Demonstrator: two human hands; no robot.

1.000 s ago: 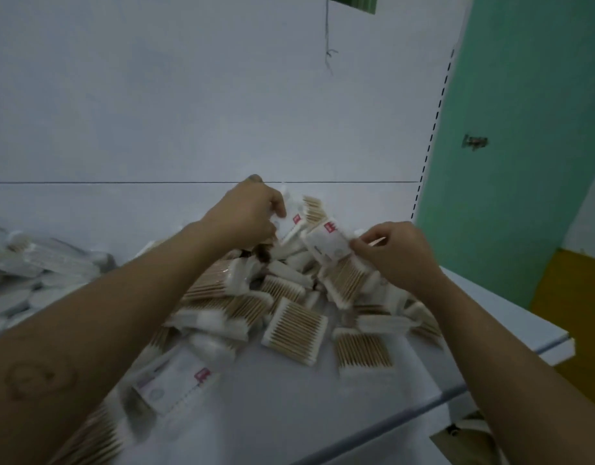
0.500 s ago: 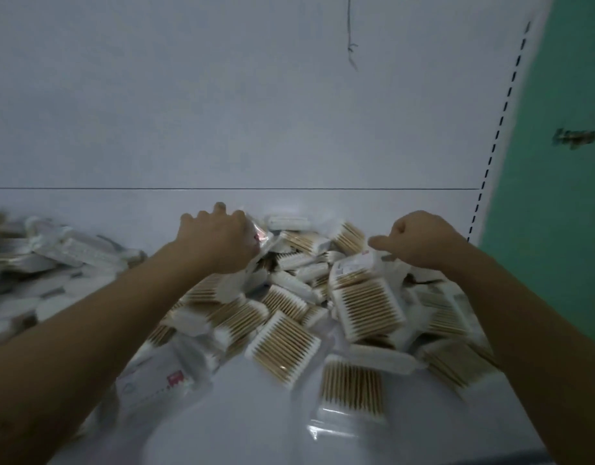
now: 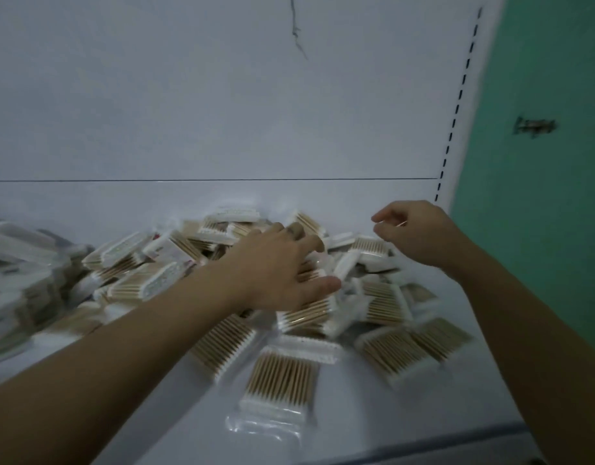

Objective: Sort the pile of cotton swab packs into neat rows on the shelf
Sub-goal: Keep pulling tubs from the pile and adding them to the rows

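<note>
Reaching into heaped cotton swab packs point(image 3: 380, 303) on a white shelf point(image 3: 373, 431).
Fingers spread, the left hand point(image 3: 279, 273) lies flat on the pile; the right hand point(image 3: 420, 236) hovers far right, fingers curled, grasp unclear.

One head-worn view (wide-angle) looks forward and down, close over the shelf point(image 3: 373, 426), facing its back panel point(image 3: 222, 95).

1. A white shelf back panel point(image 3: 222, 95), crossed by one thin horizontal seam, rises behind the right grip point(image 3: 420, 234).
2. A slotted upright point(image 3: 473, 95) borders it, above that grip.
3. A green wall point(image 3: 551, 213) stands to the grip's right, in dim light.
</note>
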